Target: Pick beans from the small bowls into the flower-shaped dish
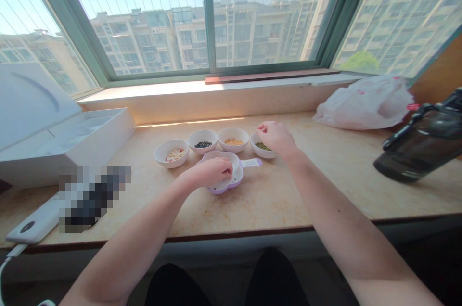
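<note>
My left hand (215,171) reaches into a purple-rimmed, flower-shaped dish (236,182), its fingers pinched together; what they hold, if anything, is too small to name. Several small specks lie in the dish, and a labelled handle (251,162) sticks out to its right. Above the bowl of green beans (263,153) is my right hand (276,137), thumb and fingertips pressed together, with no content I can make out. In a row to the left stand the bowl of yellow beans (233,140), the bowl of black beans (202,143) and the bowl of pale, reddish-edged pieces (171,154).
An open white box (97,137) stands at the left, behind a white power bank (34,222) with a cable and a pixelated dark object (94,200). To the right are a white plastic bag (364,103) and a dark bottle (420,145). The counter's front edge (245,235) runs below.
</note>
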`<state>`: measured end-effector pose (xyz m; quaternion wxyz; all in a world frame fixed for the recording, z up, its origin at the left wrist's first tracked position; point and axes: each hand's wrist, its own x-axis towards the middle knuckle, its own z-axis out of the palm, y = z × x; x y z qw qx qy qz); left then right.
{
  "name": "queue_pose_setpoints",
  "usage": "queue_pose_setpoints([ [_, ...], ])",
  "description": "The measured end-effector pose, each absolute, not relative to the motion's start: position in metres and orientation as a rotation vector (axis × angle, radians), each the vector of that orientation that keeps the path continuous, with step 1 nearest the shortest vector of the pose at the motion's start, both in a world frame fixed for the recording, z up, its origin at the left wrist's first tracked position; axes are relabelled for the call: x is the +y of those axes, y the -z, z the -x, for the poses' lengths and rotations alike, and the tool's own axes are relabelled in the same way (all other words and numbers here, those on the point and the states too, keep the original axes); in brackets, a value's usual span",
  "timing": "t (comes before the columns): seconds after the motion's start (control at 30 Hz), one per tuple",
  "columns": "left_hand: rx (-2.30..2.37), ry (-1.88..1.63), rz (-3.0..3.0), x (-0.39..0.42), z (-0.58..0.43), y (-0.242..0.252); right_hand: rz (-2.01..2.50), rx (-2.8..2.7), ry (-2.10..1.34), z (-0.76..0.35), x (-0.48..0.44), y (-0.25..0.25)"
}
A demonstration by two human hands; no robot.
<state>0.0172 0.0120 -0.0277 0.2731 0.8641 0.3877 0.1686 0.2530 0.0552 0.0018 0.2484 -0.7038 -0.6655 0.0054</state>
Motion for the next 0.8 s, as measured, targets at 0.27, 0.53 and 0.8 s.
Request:
queue_pose_setpoints([
  [0.27, 1.067, -0.475, -2.4, 0.012, -0.017, 0.015, 1.809, -1.813, -0.065, -0.248, 0.055, 0.0],
  [0.53, 0.917, -0.7, -1.708, 0.005, -0.018, 0.004, 1.485, -1.915, -0.186, -0.237, 0.054, 0.006],
  [0.8, 0.616, -0.79, -1.106, 0.0, -0.016, -0.006, 1.217, -1.939, -0.425, -0.226, 0.042, 0.0],
])
